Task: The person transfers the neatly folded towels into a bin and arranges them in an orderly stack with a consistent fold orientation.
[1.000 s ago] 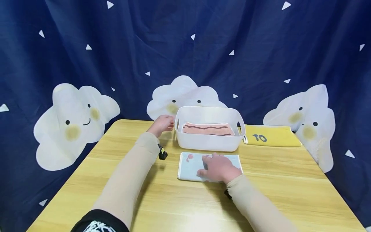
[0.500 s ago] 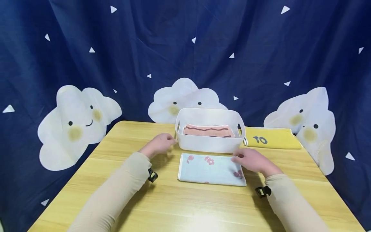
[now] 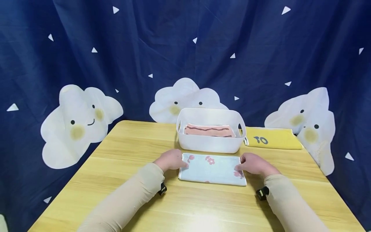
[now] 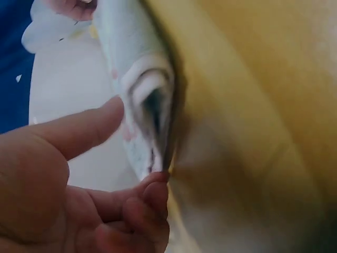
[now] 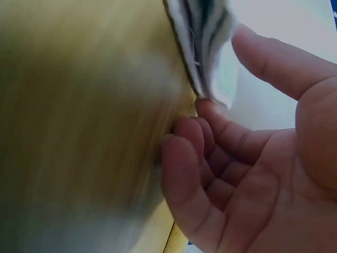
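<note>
A folded light blue towel with pink flower prints lies flat on the table in front of a white basket. At the towel's left end, my left hand pinches the far corner. In the left wrist view its thumb lies on the top face, with the fingertips at the layered edge. On the opposite end, my right hand grips the towel in the same manner. The right wrist view has the thumb over the top and the index finger at the lower edge.
Inside the basket lies a folded pink towel with dark wavy stripes. A folded yellow towel with blue lettering sits right of the basket, near the table's back edge. Behind the wooden table hangs a dark blue curtain with cloud prints.
My right hand has gone from lying on top of the light blue towel to gripping its right end. The left hand has come down from beside the basket to the towel's left end.
</note>
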Action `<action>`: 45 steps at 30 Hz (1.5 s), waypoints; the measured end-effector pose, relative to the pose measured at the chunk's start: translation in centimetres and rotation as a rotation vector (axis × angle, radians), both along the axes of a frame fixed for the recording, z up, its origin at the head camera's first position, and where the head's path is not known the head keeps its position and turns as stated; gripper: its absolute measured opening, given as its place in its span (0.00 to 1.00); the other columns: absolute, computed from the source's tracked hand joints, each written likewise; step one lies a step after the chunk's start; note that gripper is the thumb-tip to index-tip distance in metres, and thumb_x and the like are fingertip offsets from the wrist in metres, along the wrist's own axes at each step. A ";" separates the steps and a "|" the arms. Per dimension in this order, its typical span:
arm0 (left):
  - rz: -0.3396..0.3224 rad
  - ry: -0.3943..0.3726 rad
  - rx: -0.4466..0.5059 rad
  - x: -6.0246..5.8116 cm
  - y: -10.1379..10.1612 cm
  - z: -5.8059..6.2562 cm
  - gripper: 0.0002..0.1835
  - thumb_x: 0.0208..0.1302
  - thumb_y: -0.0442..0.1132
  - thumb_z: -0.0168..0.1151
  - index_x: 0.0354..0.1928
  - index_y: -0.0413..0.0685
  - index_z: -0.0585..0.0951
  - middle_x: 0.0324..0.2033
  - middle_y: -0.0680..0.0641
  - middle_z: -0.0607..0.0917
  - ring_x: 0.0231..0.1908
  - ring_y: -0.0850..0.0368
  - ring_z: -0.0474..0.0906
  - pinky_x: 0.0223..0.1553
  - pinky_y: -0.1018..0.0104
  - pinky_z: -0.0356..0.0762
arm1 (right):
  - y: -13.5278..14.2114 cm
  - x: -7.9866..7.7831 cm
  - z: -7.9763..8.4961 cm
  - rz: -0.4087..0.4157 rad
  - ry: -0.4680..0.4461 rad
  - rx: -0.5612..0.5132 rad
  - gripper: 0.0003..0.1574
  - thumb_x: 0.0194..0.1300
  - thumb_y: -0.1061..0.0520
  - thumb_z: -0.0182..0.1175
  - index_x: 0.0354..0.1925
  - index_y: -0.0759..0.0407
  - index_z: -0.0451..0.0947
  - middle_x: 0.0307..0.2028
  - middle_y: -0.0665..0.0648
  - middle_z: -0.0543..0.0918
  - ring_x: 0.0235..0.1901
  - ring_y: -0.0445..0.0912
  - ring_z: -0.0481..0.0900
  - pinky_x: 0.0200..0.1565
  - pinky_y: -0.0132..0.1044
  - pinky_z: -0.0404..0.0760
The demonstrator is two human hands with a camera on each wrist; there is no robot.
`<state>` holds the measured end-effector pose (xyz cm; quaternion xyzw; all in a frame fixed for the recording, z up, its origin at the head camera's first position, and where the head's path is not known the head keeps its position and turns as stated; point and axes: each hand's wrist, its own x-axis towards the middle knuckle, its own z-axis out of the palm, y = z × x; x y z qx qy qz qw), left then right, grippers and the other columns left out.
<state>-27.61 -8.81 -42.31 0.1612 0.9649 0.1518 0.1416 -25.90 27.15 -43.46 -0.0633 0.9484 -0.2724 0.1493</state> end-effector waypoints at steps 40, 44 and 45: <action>-0.060 0.056 0.187 -1.4 -2.0 8.7 0.12 0.70 0.46 0.61 0.31 0.47 0.79 0.23 0.50 0.74 0.26 0.54 0.71 0.28 0.60 0.69 | -0.5 0.2 9.6 0.144 0.204 -0.022 0.14 0.78 0.56 0.51 0.35 0.58 0.77 0.29 0.55 0.78 0.29 0.48 0.70 0.35 0.43 0.69; -0.048 0.080 0.204 -2.4 -2.0 10.2 0.11 0.71 0.45 0.60 0.34 0.46 0.80 0.24 0.50 0.73 0.26 0.54 0.69 0.28 0.61 0.68 | -0.5 -1.1 10.7 0.122 0.225 -0.039 0.15 0.78 0.55 0.49 0.35 0.59 0.77 0.30 0.55 0.80 0.29 0.48 0.71 0.35 0.43 0.70; -0.047 0.086 0.203 -2.7 -1.9 10.5 0.11 0.71 0.46 0.59 0.34 0.46 0.80 0.24 0.49 0.74 0.26 0.54 0.69 0.28 0.61 0.68 | -0.5 -1.4 11.0 0.112 0.222 -0.046 0.15 0.79 0.55 0.49 0.36 0.60 0.76 0.29 0.56 0.79 0.27 0.49 0.71 0.34 0.43 0.70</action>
